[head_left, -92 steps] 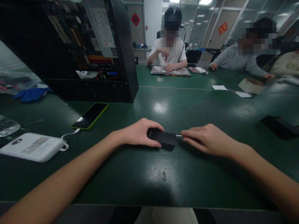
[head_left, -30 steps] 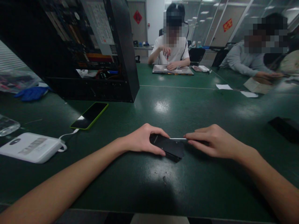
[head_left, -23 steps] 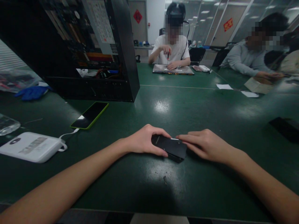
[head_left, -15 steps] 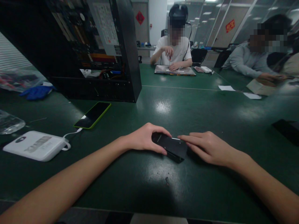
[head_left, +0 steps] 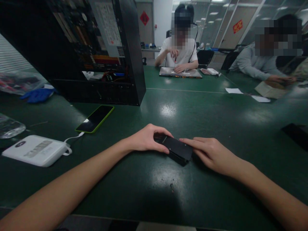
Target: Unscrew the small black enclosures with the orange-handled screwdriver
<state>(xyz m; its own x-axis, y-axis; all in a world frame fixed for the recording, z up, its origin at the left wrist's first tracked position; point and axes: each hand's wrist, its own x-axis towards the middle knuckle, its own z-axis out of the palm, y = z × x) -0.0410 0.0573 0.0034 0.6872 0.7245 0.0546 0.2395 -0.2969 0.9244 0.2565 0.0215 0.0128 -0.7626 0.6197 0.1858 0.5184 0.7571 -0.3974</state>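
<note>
Your left hand [head_left: 147,138] is pinching the black box [head_left: 179,149] at your twelve o'clock. Your right hand [head_left: 213,152] is touching its two-o'clock corner; I cannot tell if it's pinching. Expect hard, light, slippery: try holding the long sides.

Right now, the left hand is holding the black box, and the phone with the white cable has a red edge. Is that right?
Not quite: the phone has a yellow-green edge, not red, as the head view shows. The left hand is holding the black box, and the white cable is right too.
</note>
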